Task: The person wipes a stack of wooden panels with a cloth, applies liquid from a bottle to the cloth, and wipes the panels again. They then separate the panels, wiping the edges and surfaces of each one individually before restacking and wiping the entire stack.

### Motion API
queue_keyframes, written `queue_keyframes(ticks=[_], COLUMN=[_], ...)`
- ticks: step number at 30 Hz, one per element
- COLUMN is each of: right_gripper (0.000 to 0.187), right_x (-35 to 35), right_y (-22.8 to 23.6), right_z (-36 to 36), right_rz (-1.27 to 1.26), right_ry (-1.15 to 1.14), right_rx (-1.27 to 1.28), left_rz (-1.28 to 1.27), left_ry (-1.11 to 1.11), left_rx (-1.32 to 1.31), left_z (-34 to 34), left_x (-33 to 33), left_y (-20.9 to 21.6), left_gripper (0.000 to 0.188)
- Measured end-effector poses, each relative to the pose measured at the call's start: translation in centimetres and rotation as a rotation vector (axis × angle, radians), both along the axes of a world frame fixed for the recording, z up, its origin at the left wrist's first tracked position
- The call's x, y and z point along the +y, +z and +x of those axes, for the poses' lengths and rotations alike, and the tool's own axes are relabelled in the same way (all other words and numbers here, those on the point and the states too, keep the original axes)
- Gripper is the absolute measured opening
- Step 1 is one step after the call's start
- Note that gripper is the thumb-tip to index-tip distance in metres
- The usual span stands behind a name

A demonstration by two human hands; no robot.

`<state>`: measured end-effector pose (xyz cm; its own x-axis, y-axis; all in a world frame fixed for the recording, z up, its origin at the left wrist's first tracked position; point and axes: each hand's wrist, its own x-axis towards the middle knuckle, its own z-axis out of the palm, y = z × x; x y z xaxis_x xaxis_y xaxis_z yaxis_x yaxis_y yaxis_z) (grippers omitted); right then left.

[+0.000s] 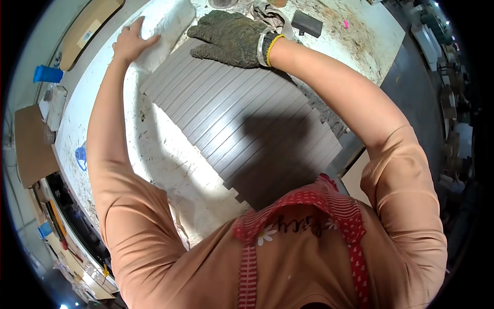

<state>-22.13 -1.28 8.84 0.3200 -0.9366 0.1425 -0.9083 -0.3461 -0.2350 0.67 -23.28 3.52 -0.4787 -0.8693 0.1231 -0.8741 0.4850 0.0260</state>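
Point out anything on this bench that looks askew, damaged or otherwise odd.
Only the right hand wears a grey work glove; the left hand is bare, gripping a white block. The grey slats lie side by side with stepped, uneven ends. The white bench top is stained and scuffed. Nothing looks spilled.

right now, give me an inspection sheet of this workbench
surface: white worktable, scuffed and speckled with dust and stains
job's things: grey slatted panel lying flat; white block at its far left corner
clutter: dark small box, pink bit, blue mark near left edge
grippers: left hand bare, fingers on the white block; right hand in a dark green work glove, pressed flat on the panel
cables: nothing seen
surroundings: cardboard pieces, blue cup, shelves with tools at left; dark floor at right
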Motion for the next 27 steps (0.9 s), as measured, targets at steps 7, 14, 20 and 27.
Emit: queue_keyframes(ticks=[7,14,20,27], right_gripper=[0.062,0.061,0.064,0.044], right_x=[0.6,0.7,1.3,8.6], right_y=[-1.0,0.0,1.0,-3.7], right_z=[-0.3,0.5,-1.4,-10.0], right_rz=[-0.255,-0.212,-0.034,0.238], right_ry=[-0.028,-0.009,0.049,-0.026], right_rx=[0.085,0.064,-0.093,-0.915], left_rz=[0.200,0.294,0.441,0.532], left_ry=[-0.363,-0.180,0.378,0.576], left_rx=[0.127,0.668,1.603,1.581], left_z=[1.7,3.5,2.6,-2.1], left_x=[7.2,14.4,33.9,47.2], left_y=[3.0,2.0,-1.7,-0.6], left_gripper=[0.078,0.059,0.073,0.082])
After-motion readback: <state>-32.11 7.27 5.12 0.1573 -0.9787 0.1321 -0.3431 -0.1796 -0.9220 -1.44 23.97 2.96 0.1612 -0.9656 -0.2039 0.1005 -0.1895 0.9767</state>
